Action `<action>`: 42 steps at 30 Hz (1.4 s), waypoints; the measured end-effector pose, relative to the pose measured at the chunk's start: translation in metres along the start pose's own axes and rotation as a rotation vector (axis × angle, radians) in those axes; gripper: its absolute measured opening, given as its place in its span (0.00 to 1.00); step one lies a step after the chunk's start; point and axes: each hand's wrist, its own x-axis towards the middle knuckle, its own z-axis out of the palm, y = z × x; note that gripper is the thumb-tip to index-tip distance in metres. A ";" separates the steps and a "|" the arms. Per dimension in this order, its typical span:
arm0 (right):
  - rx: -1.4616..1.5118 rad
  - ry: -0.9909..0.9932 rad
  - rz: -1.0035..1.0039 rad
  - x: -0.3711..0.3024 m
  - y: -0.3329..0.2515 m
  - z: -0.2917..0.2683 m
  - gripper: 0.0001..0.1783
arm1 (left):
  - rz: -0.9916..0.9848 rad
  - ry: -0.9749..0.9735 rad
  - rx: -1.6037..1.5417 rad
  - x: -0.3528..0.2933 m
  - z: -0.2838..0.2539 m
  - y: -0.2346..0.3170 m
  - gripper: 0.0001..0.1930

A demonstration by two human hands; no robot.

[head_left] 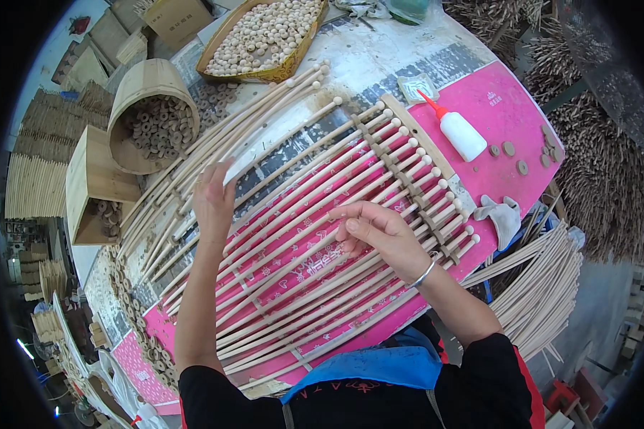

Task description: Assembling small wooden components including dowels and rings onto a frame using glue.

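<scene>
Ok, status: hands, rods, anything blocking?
Left hand and right hand over wooden rods, grips unclear. Rods side by side, ball-ended. White bottle lies clear of them.

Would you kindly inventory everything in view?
Rods: many, pale, centre
Table: one, whitish, centre
Balls: many, pale, in tray
Tray: one, yellow, far side
Bucket: one, tan, left
Box: one, tan, beside bucket
Rings: many, brown, in bucket
Bottle: one, white, right
Cloth: one, white, right
Sheeting: some, pink, beneath rods
Stick bundle: one, pale, lower right
Stick stacks: several, brown, right
Apron: one, blue, bottom
Left hand: one, bare, over rods
Right hand: one, bare, over rods
</scene>
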 end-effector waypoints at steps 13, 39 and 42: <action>0.091 0.086 0.009 0.039 0.006 0.033 0.26 | 0.153 -0.002 0.142 -0.017 -0.072 0.040 0.19; 0.064 -0.160 -0.182 -0.046 0.012 0.111 0.15 | -0.409 -0.272 -0.473 -0.197 -0.213 0.104 0.17; 0.161 -0.171 -0.251 -0.043 0.037 0.135 0.16 | -0.200 -0.143 -0.334 -0.154 -0.174 0.157 0.25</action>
